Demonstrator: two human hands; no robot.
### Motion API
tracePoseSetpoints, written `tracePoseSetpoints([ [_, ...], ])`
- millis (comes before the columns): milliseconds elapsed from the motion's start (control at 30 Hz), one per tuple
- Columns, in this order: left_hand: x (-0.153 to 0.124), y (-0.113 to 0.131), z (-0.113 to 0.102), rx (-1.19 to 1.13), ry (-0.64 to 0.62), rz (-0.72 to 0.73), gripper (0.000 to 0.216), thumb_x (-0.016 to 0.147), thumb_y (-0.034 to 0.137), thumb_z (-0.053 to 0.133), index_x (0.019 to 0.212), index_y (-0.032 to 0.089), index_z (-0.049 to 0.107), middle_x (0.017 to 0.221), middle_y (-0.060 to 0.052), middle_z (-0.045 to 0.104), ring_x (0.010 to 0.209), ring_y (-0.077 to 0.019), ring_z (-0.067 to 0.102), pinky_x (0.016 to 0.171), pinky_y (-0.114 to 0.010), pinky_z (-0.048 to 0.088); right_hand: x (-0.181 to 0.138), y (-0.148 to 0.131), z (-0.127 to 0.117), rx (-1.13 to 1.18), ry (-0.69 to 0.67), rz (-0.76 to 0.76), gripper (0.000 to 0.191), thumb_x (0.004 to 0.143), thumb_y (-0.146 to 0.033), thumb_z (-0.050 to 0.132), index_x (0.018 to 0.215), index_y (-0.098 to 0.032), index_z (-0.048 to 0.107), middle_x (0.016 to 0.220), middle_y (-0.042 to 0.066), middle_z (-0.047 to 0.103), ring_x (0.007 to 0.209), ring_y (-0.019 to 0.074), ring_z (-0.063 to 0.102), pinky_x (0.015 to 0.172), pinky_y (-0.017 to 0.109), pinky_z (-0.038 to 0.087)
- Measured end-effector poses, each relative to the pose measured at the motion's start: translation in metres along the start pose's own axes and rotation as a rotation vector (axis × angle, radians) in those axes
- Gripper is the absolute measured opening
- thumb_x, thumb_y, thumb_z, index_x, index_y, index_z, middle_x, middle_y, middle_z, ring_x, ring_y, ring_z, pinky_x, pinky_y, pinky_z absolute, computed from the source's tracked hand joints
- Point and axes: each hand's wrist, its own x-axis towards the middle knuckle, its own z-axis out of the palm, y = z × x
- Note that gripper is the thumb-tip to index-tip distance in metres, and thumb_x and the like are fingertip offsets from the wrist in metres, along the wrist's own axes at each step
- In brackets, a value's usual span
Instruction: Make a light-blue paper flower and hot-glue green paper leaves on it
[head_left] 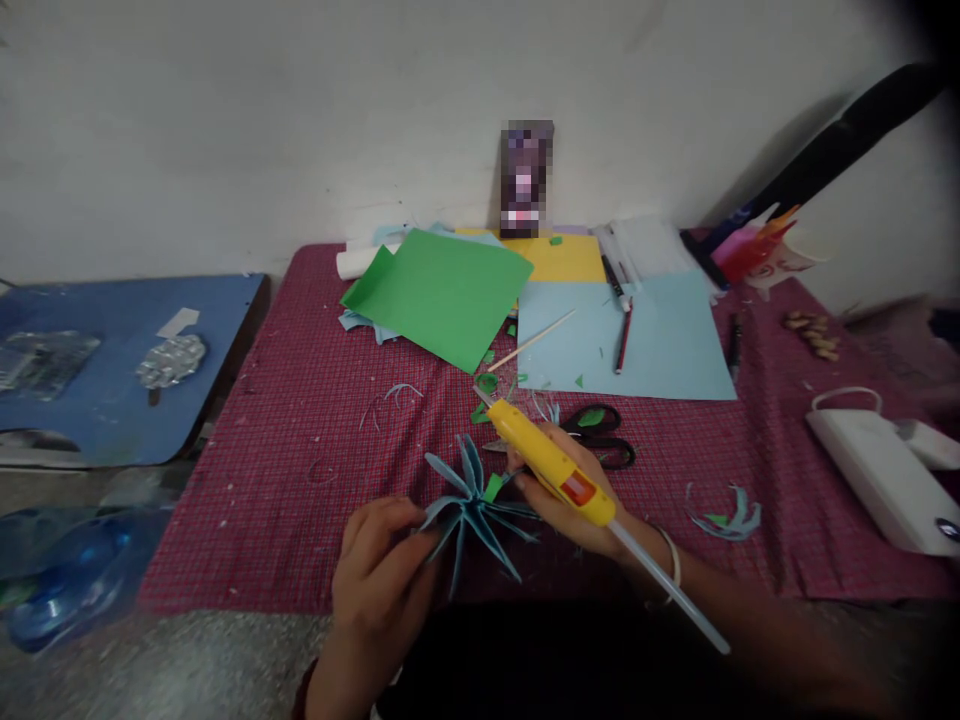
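A light blue paper flower (471, 512) with several narrow folded petals is near the table's front edge. The fingers of my left hand (384, 565) are closed on a petal at its left side. My right hand (566, 490) is wrapped round a yellow glue gun (536, 450), whose nozzle points away to the upper left. A clear glue stick (675, 590) juts out of the gun's back end over my wrist. A small green paper piece (493, 488) is by the flower's centre, close to my right fingertips. Black-handled scissors (600, 436) lie just beyond my right hand, partly hidden by it.
A green sheet (450, 290), a light blue sheet (660, 345) and a wooden stick (532, 340) lie farther back. A phone (526, 180) leans on the wall. Paper scraps (727, 515) and a white device (885, 470) are at right. A blue table (225, 310) stands left.
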Motion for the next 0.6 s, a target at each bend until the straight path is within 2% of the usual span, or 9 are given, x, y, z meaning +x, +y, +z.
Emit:
tracePoseSetpoints([
  [67, -0.001, 0.001, 0.002, -0.028, -0.027, 0.002, 0.019, 0.081, 0.001, 0.061, 0.088, 0.019, 0.066, 0.089, -0.004, 0.062, 0.088, -0.0163, 0.06, 0.082, -0.031, 0.051, 0.0, -0.001, -0.001, -0.003, 0.0, -0.022, 0.014, 0.07, -0.014, 0.054, 0.08, -0.024, 0.051, 0.074, -0.002, 0.063, 0.063, 0.0151, 0.062, 0.058, 0.026, 0.05],
  [233, -0.007, -0.001, 0.011, -0.087, -0.124, -0.013, 0.021, 0.083, 0.001, 0.058, 0.095, 0.017, 0.064, 0.114, -0.01, 0.062, 0.106, -0.0181, 0.061, 0.09, -0.03, 0.052, 0.0, -0.005, 0.001, 0.032, -0.01, -0.045, 0.014, 0.072, -0.012, 0.054, 0.079, -0.023, 0.051, 0.074, -0.002, 0.063, 0.064, 0.0145, 0.062, 0.059, 0.026, 0.051],
  [367, -0.008, -0.002, 0.016, -0.125, -0.092, -0.009, 0.023, 0.086, 0.003, 0.058, 0.101, 0.018, 0.064, 0.105, -0.007, 0.067, 0.1, -0.016, 0.065, 0.088, -0.028, 0.055, -0.001, -0.004, -0.002, 0.062, -0.018, -0.076, 0.014, 0.074, -0.013, 0.056, 0.083, -0.023, 0.054, 0.078, -0.001, 0.063, 0.067, 0.0152, 0.063, 0.062, 0.027, 0.053],
  [533, -0.014, -0.004, 0.02, -0.115, -0.023, 0.016, 0.026, 0.086, 0.004, 0.059, 0.106, 0.019, 0.065, 0.101, -0.006, 0.07, 0.097, -0.0169, 0.067, 0.086, -0.03, 0.058, -0.005, -0.018, -0.038, 0.085, 0.043, -0.015, 0.015, 0.081, -0.023, 0.064, 0.095, -0.025, 0.06, 0.087, 0.002, 0.065, 0.076, 0.0192, 0.064, 0.07, 0.033, 0.054],
  [600, -0.02, -0.005, 0.022, -0.097, -0.019, 0.015, 0.026, 0.086, 0.004, 0.058, 0.106, 0.019, 0.066, 0.103, -0.006, 0.071, 0.098, -0.0179, 0.067, 0.088, -0.031, 0.058, -0.008, -0.033, -0.058, 0.113, -0.034, 0.017, 0.008, 0.083, -0.026, 0.063, 0.091, -0.026, 0.061, 0.084, 0.002, 0.065, 0.074, 0.0192, 0.064, 0.067, 0.032, 0.053],
])
